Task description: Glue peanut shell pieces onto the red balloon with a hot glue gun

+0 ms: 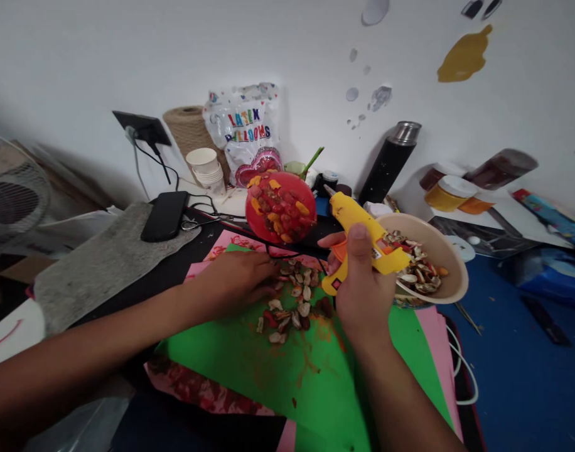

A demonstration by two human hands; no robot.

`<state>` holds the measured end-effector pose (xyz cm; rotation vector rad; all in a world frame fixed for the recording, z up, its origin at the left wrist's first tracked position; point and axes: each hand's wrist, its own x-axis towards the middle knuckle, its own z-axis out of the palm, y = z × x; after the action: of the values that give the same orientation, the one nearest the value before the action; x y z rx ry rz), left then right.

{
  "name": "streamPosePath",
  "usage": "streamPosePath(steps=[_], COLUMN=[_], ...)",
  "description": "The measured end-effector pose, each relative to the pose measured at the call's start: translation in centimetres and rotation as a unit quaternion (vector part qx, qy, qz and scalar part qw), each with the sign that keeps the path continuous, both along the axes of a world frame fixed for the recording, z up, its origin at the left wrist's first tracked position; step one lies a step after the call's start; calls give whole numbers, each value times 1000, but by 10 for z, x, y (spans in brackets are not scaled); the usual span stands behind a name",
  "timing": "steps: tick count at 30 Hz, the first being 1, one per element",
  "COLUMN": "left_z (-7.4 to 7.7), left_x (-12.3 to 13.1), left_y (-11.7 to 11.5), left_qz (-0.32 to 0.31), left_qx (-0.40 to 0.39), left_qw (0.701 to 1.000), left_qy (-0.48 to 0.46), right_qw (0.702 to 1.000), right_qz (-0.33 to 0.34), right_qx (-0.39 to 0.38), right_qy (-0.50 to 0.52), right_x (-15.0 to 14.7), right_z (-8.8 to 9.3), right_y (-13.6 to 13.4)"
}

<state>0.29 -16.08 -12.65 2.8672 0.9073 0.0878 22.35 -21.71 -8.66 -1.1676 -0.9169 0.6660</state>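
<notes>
Glue gun, yellow with an orange trigger, sits clamped in the grip of the right hand, held above the papers with its nozzle pointing up and toward a red bowl. Red and orange pieces crowd that bowl, in it or on it; which, I cannot tell. The left hand reaches low over loose shells at the bowl's near side; its fingertips are partly hidden, so whether its grip is closed on anything cannot be told. The shells lie scattered across a stained green sheet, with pink paper beneath. Just right of the gun, a beige bowl holds more shells. Behind stand a black flask, stacked paper cups and a balloon bag; a phone lies to the left on a grey cloth.
</notes>
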Motion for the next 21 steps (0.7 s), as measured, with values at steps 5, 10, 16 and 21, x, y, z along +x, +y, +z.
streamPosePath(steps=[5, 10, 16, 21], left_z=[-5, -5, 1, 4], left_x=[4, 4, 4, -1], left_y=[-5, -7, -7, 0], left_qz=[-24, -66, -102, -109], left_qx=[22, 53, 64, 31], left_qw=[999, 990, 982, 981], left_qy=[-34, -108, -146, -159], right_qw=[1000, 1000, 1000, 1000], right_qz=[3, 0, 11, 11], right_qx=[3, -2, 7, 12], right_qy=[-17, -3, -17, -17], right_x=[-1, -3, -3, -2], right_z=[2, 2, 2, 2], right_y=[0, -1, -2, -1])
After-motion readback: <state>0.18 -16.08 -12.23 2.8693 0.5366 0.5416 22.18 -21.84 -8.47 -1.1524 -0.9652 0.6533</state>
